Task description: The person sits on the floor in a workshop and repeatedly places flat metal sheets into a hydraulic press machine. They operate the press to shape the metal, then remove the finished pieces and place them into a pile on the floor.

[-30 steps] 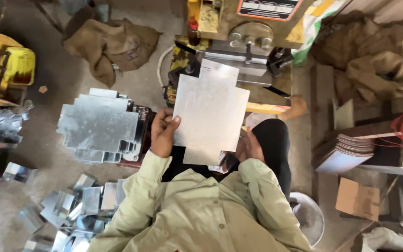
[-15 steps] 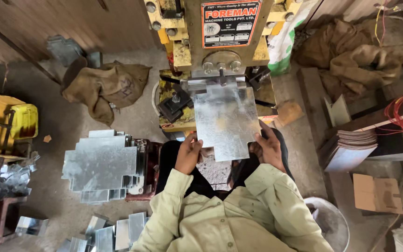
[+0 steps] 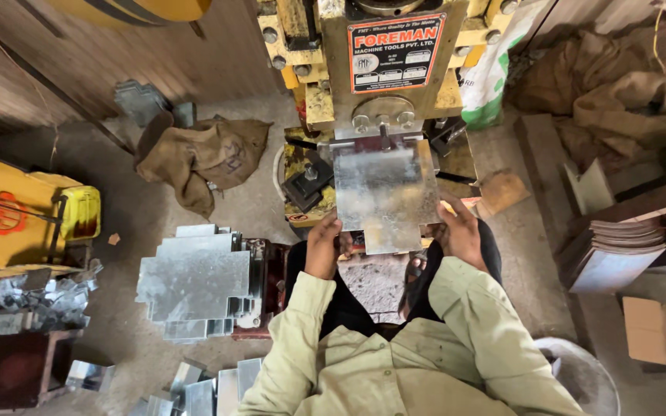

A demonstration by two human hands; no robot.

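I hold a cut galvanised metal sheet (image 3: 385,196) flat in front of a yellow press machine (image 3: 383,69). My left hand (image 3: 324,245) grips the sheet's lower left corner. My right hand (image 3: 460,231) grips its lower right edge. The sheet's far edge lies under the machine's round grey head (image 3: 383,115), over the machine's bed. My sleeves are pale green.
A stack of cut metal sheets (image 3: 194,281) lies at my left on a low stand. Bent metal pieces (image 3: 210,381) and scrap (image 3: 36,300) sit lower left. Burlap sacks (image 3: 198,158) lie behind. A pile of flat sheets (image 3: 618,246) and a cardboard box (image 3: 664,331) stand right.
The sheet has moved forward, away from my body, and lies flatter under the press head. Both hands went forward with it, still gripping its near corners.
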